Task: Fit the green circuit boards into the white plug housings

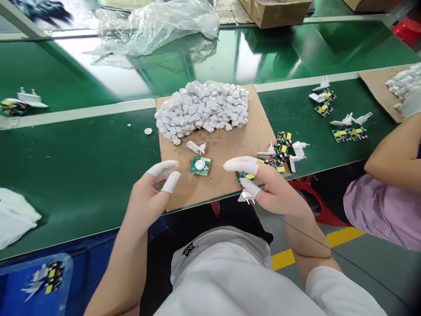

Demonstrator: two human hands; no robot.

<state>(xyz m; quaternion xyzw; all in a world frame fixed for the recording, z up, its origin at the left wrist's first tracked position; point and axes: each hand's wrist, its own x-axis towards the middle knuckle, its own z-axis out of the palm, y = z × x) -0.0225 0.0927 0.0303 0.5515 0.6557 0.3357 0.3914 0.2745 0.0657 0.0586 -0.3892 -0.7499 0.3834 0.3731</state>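
Observation:
My left hand [151, 193], with white finger cots on thumb and fingers, hovers left of a green circuit board [194, 170] with its fingers apart and nothing between them. A white round pad [200, 164] sits on that board, and a white plug piece [196, 147] is wired to it. My right hand [268, 182], also in finger cots, has fingers and thumb spread over another circuit board [246, 176], partly hidden. A white plug piece with two pins [246, 196] shows below the thumb at the table edge. Behind the boards rises a heap of white pads [204, 107].
A cardboard sheet [177, 195] lies on the green table [82, 175]. More boards with plugs [283, 149] are at its right. A blue bin [19, 289] holds boards at lower left. A co-worker's arm [394, 153] is at right; a plastic bag [164, 26] lies behind.

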